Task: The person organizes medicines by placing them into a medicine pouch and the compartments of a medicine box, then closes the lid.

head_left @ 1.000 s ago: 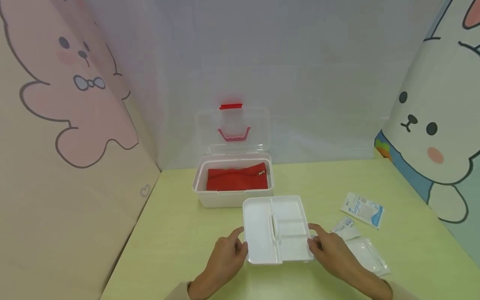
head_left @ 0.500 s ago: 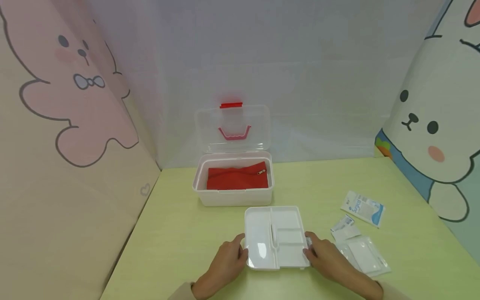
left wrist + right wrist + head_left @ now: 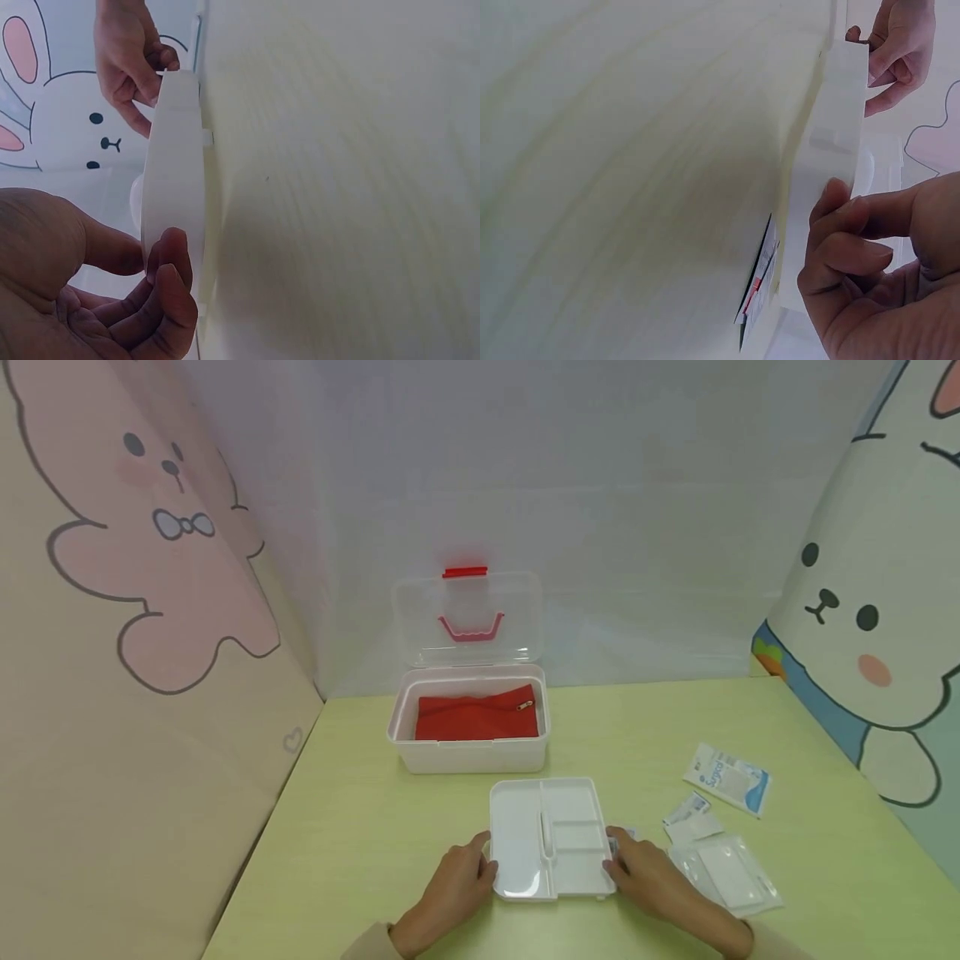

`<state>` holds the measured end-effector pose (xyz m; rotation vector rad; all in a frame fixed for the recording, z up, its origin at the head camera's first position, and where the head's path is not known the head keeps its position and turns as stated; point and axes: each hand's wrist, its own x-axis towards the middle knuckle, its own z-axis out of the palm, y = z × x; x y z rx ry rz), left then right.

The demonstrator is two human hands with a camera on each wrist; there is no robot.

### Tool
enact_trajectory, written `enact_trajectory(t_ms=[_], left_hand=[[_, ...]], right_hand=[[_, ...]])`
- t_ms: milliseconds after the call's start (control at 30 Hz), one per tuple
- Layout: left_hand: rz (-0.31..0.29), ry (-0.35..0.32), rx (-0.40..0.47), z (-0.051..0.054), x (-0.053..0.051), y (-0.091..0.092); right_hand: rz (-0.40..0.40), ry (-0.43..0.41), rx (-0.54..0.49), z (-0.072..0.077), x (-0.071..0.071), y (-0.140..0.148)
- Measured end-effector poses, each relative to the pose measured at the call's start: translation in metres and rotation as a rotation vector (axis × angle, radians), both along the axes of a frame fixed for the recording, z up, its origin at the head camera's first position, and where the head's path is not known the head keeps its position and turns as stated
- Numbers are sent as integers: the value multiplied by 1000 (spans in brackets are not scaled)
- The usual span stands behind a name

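A white divided tray (image 3: 517, 835) lies level at the table's near middle, its compartments bare. My left hand (image 3: 456, 881) grips its left edge between thumb and fingers; in the left wrist view that hand (image 3: 97, 285) pinches the tray's side wall (image 3: 176, 165). At the opposite edge my right hand (image 3: 648, 877) holds on likewise, and the right wrist view shows its fingers curled against the wall (image 3: 829, 127). Small flat packets (image 3: 757, 285) lie beside the tray under the right hand, mostly hidden in the head view.
Behind the tray stands a white box (image 3: 472, 758) with its clear lid (image 3: 420, 627) raised and a red zipped pouch (image 3: 476, 718) inside. To the right lie a Surgical packet (image 3: 727, 779), small sachets (image 3: 693, 827) and a clear-wrapped white pad (image 3: 727, 872).
Both hands have brought the tray down and slightly nearer, from a tilted position to a flatter one. More of the packets at the right now shows.
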<state>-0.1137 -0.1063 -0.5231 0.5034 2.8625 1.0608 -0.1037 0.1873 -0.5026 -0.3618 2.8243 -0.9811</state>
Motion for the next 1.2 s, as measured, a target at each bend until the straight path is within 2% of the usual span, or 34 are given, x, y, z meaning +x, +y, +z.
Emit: enact_trajectory(t_ms=[233, 367, 467, 567, 633, 700, 800, 867, 1000, 1100, 1200], left_hand=[[12, -11, 20, -3, 0, 1], [9, 3, 28, -2, 0, 1], [29, 29, -1, 0, 0, 0], [85, 94, -59, 3, 1, -1], [112, 167, -95, 7, 1, -2], [106, 260, -124, 11, 3, -1], [34, 412, -161, 17, 10, 4], [-44, 513, -185, 20, 15, 11], [-211, 666, -250, 22, 24, 28], [-314, 724, -320, 21, 27, 40], [-385, 725, -399, 19, 29, 51]], right_hand=[[-19, -2, 9, -2, -1, -1], [-13, -15, 38, 4, -3, -2], [-31, -19, 84, 10, -7, -2], [-53, -4, 137, 19, -12, -1], [-45, 19, 159, 25, -17, 1], [-33, 57, 174, 31, -22, 3], [-10, 132, 180, 41, -31, 5], [20, 197, 192, 47, -39, 4], [156, 328, 236, 55, -57, -3], [246, 398, 278, 57, -73, -12], [273, 429, 327, 55, -87, -22]])
